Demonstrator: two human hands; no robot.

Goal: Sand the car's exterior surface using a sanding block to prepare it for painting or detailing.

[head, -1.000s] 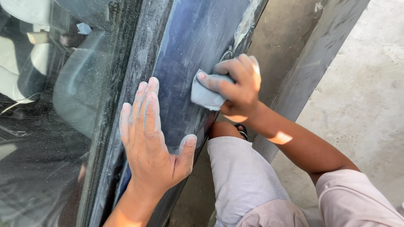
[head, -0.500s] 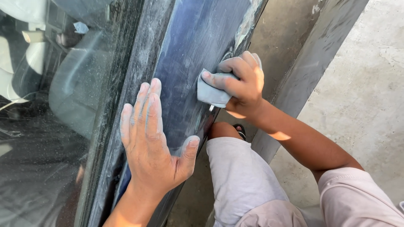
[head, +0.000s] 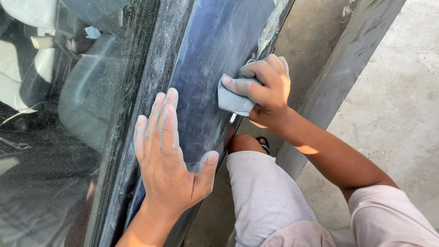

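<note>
Two hands were on the dusty blue car door (head: 206, 59). Left hand (head: 171, 164), lower centre, lay flat, fingers spread wide. Right hand (head: 267, 91), upper centre, gripped a folded grey sanding pad (head: 232, 101) against the panel.

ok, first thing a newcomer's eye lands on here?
The right hand at upper centre, pressing a small folded pale grey-blue pad against the dusty dark blue car door panel. Then the left hand, dust-coated, lying flat with fingers spread on the same panel, beside the speckled dark car window at left.
</note>
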